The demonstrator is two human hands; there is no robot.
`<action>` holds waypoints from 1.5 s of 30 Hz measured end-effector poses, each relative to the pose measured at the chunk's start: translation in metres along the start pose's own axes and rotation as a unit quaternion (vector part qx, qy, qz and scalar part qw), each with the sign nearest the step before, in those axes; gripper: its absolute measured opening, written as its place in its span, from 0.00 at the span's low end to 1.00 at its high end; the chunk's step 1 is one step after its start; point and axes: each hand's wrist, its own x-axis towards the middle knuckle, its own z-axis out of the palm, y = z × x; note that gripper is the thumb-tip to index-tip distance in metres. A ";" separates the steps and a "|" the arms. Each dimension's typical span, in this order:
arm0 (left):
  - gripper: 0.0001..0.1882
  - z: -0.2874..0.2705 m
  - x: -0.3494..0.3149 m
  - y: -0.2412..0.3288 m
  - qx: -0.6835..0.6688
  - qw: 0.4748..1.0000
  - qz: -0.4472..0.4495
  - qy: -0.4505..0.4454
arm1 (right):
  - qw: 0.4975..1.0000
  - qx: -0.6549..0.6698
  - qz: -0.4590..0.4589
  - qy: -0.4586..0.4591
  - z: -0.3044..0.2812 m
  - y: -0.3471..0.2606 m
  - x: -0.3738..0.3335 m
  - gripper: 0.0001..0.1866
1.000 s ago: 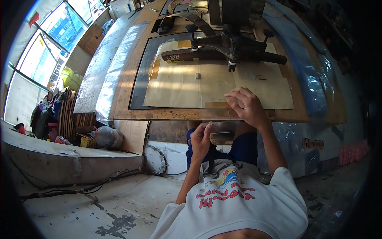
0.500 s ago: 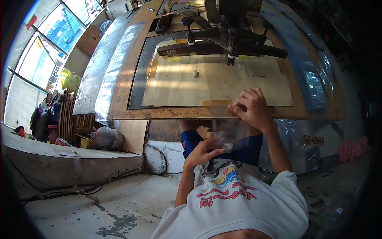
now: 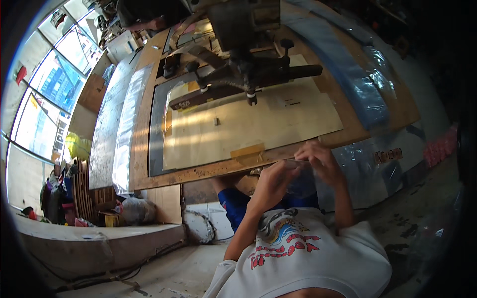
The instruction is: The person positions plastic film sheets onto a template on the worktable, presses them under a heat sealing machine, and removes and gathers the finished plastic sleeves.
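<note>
Just in front of the table's near edge, my left hand (image 3: 276, 182) and my right hand (image 3: 324, 162) meet with fingertips close together. Both are closed, pinching the upper edge of a thin clear plastic piece (image 3: 301, 186). It hangs over my lap, and the blue shorts show hazily through it. Whether it is a bag or a single sheet I cannot tell. Beyond my hands lies a pale yellowish sheet (image 3: 258, 124) with brown tape (image 3: 247, 154) at its near edge. A small grey block (image 3: 216, 121) rests on that sheet.
Over the sheet stands a dark metal clamp frame (image 3: 243, 74) with a long bar (image 3: 298, 73) and knobs. The wooden table edge (image 3: 198, 175) runs before me. Clear film lies left (image 3: 130, 129), bluish film right (image 3: 343, 79). Boards and a large plastic bottle (image 3: 139, 211) stand lower left.
My left hand has risen from my lap to meet my right hand, which has lowered slightly. The plastic is now gripped higher up. The view has turned, so the table appears tilted and farther left.
</note>
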 end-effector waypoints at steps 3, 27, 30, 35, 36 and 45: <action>0.10 0.016 0.048 0.031 0.058 0.987 0.145 -0.039 | 0.920 0.345 0.059 0.175 0.023 0.013 -0.073 0.36; 0.48 0.074 0.485 0.065 0.144 0.985 0.092 0.001 | 0.909 -0.049 0.291 0.295 -0.282 0.019 0.014 0.27; 0.39 0.109 0.333 0.066 0.153 0.969 0.097 -0.171 | 0.880 -0.101 0.355 0.300 -0.305 0.070 0.004 0.27; 0.27 0.029 0.169 0.077 0.091 0.820 0.004 -0.565 | 0.889 -0.161 0.335 0.268 -0.301 0.104 0.037 0.23; 0.25 0.009 0.152 0.077 0.080 0.822 0.010 -0.564 | 0.890 -0.162 0.336 0.264 -0.301 0.105 0.037 0.23; 0.18 -0.127 0.081 0.111 0.092 0.895 0.137 -0.414 | 0.869 -0.219 0.329 0.299 -0.321 0.135 0.007 0.17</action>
